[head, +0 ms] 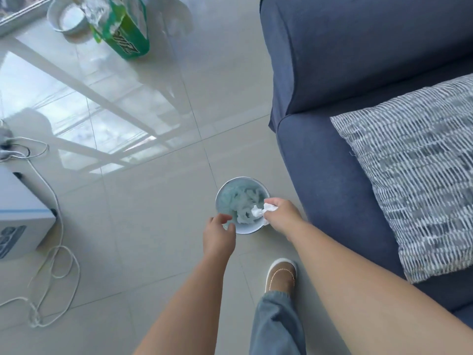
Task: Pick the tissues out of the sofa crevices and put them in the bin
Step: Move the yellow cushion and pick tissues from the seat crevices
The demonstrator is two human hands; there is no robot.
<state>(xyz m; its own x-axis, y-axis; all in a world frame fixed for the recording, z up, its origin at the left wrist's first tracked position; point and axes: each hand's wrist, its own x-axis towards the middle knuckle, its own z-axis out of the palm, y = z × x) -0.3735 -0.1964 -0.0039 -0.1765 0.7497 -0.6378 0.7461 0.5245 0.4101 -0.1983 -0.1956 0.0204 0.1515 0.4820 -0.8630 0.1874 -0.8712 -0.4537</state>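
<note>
While the right hand (280,213) clenches a crumpled white tissue (261,210) over the small round grey bin (222,190) on the tiled floor (153,226), more tissues lie inside. Beside the rim, the left hand (218,234) hovers, fingers released.

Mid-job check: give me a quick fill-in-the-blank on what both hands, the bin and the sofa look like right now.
1. The right hand holds a crumpled white ____ over the bin.
2. The left hand is open beside the bin's rim, holding ____.
3. The bin stands on the tiled ____, already containing tissues.
4. A striped ____ lies on the blue sofa.

Missing words: tissue; nothing; floor; cushion
</note>
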